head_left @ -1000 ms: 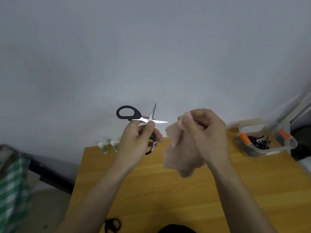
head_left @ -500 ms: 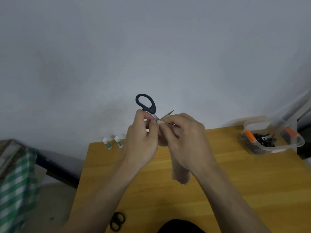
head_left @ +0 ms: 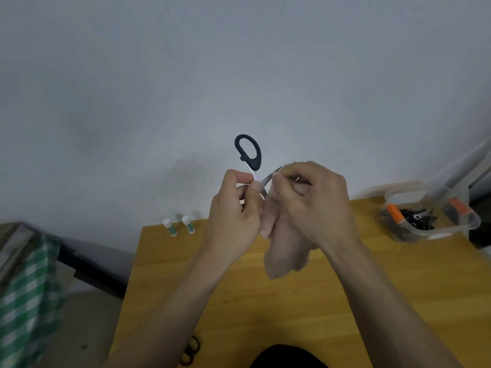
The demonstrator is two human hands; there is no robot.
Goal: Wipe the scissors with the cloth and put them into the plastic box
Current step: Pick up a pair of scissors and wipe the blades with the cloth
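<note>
A plain pale grey wall (head_left: 239,62) fills the upper part of the view, evenly and softly lit, with a faint shadow on it just above the desk's far edge. Below stands a desk (head_left: 305,301) with a warm yellow wood-grain top, its far edge against the wall. To the left, green-and-white checked cloth (head_left: 24,301) lies over some furniture, beside a dark bar (head_left: 87,269) that runs along the wall's foot. The floor (head_left: 87,322) under it is dull grey. At far right a pale frame (head_left: 467,166) slants up.

Wooden table (head_left: 305,309): plastic box (head_left: 435,229), two glue sticks (head_left: 179,225), black scissors (head_left: 190,350).
</note>
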